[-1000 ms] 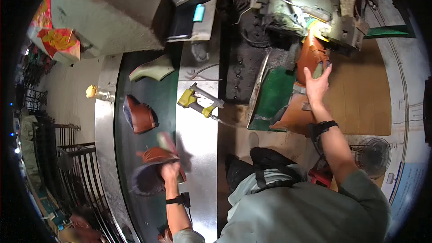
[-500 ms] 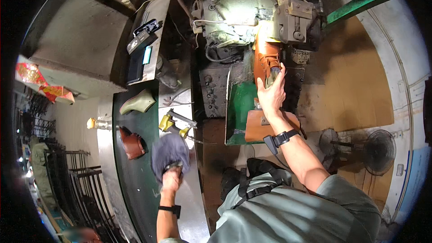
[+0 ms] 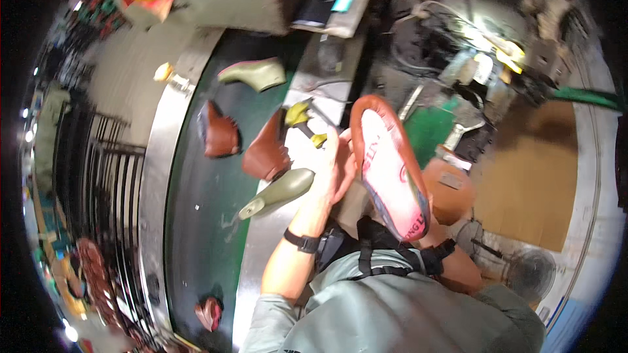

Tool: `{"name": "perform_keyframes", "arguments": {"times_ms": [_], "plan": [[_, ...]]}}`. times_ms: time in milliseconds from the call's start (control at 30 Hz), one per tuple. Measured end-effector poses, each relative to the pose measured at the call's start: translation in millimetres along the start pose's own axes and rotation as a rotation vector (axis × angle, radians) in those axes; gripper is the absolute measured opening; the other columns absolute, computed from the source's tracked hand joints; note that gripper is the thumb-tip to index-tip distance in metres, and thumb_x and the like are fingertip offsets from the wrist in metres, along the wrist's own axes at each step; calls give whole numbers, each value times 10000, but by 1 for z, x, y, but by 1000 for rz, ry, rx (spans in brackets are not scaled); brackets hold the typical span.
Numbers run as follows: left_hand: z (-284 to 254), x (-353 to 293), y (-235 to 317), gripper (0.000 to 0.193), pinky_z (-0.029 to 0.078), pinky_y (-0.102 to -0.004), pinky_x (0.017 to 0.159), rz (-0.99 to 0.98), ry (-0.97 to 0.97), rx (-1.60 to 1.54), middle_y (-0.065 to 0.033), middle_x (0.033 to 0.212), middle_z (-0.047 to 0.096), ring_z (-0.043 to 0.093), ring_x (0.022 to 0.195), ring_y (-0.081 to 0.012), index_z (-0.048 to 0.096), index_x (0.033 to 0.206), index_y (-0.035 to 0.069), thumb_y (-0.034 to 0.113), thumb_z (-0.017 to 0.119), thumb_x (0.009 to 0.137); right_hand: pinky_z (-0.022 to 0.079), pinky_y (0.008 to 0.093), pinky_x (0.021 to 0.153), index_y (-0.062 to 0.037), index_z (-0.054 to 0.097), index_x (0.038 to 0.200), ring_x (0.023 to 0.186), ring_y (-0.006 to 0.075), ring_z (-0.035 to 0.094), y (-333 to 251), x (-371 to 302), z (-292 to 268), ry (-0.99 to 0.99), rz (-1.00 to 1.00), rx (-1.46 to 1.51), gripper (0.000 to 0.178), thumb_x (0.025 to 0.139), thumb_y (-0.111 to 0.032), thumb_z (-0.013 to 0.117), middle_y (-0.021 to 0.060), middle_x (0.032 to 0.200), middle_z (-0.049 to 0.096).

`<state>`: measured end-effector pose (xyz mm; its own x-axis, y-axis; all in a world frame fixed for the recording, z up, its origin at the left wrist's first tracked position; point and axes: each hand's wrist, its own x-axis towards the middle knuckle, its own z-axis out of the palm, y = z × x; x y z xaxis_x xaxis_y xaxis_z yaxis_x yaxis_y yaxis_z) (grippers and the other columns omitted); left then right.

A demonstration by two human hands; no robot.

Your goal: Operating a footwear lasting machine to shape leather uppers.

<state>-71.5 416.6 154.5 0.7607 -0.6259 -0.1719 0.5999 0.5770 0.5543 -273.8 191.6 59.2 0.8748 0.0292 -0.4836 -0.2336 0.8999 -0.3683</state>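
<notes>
A brown leather shoe upper on a last (image 3: 389, 163) is held up in front of me, its underside facing me. Leather is folded over the rim around its toe, and the pale insole carries red print. My left hand (image 3: 339, 165) is closed against its side near the toe, fingers partly behind it. My right hand (image 3: 433, 232) grips the heel end from behind, mostly hidden by the shoe. Beside my left wrist, an olive-green shoe last (image 3: 278, 193) and a brown boot upper (image 3: 267, 150) lie at the conveyor's edge. A yellow and black pneumatic tool (image 3: 301, 117) rests just beyond.
A green conveyor belt (image 3: 196, 235) with metal edges runs along my left, carrying another green last (image 3: 255, 74), a brown upper (image 3: 219, 132) and a small reddish piece (image 3: 209, 314). The lasting machine (image 3: 484, 52) stands ahead right. A fan (image 3: 531, 274) is at lower right.
The brown shoe has come out of the machine, turned underside up, with both hands now on it. My left hand no longer holds the dark, blurred item. The view has swung left.
</notes>
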Motion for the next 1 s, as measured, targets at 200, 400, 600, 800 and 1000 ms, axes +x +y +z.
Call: {"name": "perform_keyframes", "arguments": {"times_ms": [200, 400, 600, 800, 1000], "plan": [[-115, -97, 86, 428, 560, -397, 937, 152, 401, 16, -161, 1158, 720, 709, 1006, -259, 646, 1191, -19, 370, 653, 1012, 528, 436, 1019, -21, 422, 1509, 1198, 288, 644, 116, 99, 84, -338, 398, -459, 668, 995, -379, 654, 145, 1371, 627], [-273, -245, 130, 488, 571, -438, 835, -77, 889, 1471, -206, 1016, 751, 739, 939, -327, 665, 1186, 9, 430, 707, 942, 480, 377, 932, -5, 379, 1521, 1169, 200, 575, 172, 191, 70, 314, 128, -1093, 807, 937, -436, 733, 130, 1243, 642], [-297, -164, 94, 744, 391, -455, 1157, 277, 644, 1719, -295, 1457, 513, 485, 1383, -420, 453, 1481, -2, 274, 790, 877, 521, 298, 787, -10, 631, 1228, 940, 175, 679, 213, 241, 11, 338, -52, -919, 405, 905, -202, 782, 70, 1066, 717], [-208, -47, 115, 293, 509, -367, 793, 122, 361, 1483, -111, 962, 678, 630, 854, -258, 618, 1118, 5, 270, 661, 1002, 539, 300, 769, 8, 656, 1183, 902, 173, 692, 195, 194, 65, 264, -83, -621, 344, 863, -36, 775, 73, 1051, 729], [-52, -74, 142, 391, 509, -363, 997, 71, 490, 168, -92, 1269, 662, 645, 1118, -225, 601, 1341, 62, 321, 583, 1048, 552, 281, 810, -1, 676, 1166, 895, 141, 700, 51, 104, 37, 468, -425, -611, 318, 864, -15, 777, 68, 1020, 742]]}}
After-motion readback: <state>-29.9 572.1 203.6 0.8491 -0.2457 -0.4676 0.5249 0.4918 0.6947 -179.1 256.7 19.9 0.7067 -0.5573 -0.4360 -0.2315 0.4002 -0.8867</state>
